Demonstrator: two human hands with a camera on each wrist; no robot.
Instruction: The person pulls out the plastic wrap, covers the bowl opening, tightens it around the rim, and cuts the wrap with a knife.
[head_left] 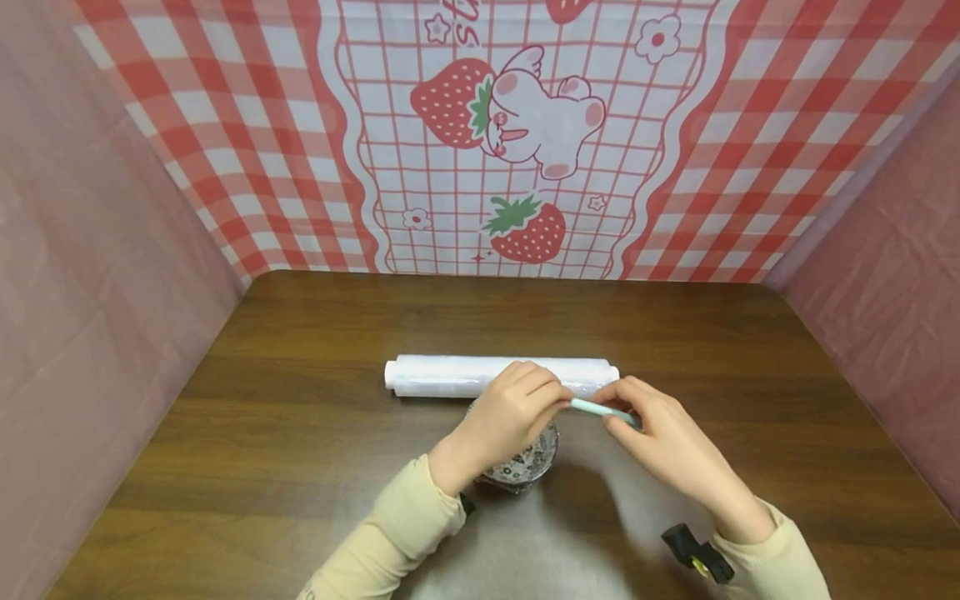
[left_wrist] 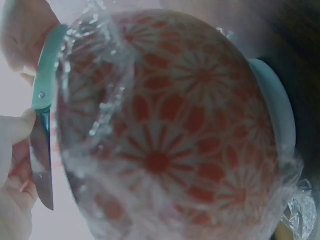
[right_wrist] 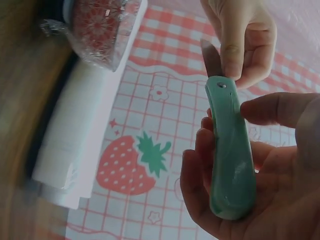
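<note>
A folding knife with a mint-green handle (right_wrist: 231, 160) is held up between both hands, its blade (right_wrist: 211, 59) out. My left hand (head_left: 506, 417) pinches the blade near the pivot, between thumb and fingers. The handle lies in my right hand (head_left: 667, 442), fingers along one side and thumb on the other. Below the left hand stands a patterned bowl (head_left: 528, 465) with clear plastic wrap over it; the left wrist view shows its red flower pattern (left_wrist: 157, 160) and the crinkled film. The left hand hides part of the bowl from above.
Behind the bowl a roll of plastic wrap (head_left: 442, 377) lies across the brown wooden table (head_left: 300, 467). A checked strawberry-print cloth (head_left: 525, 200) hangs at the table's back edge, with pink cloth (head_left: 885, 275) at the sides.
</note>
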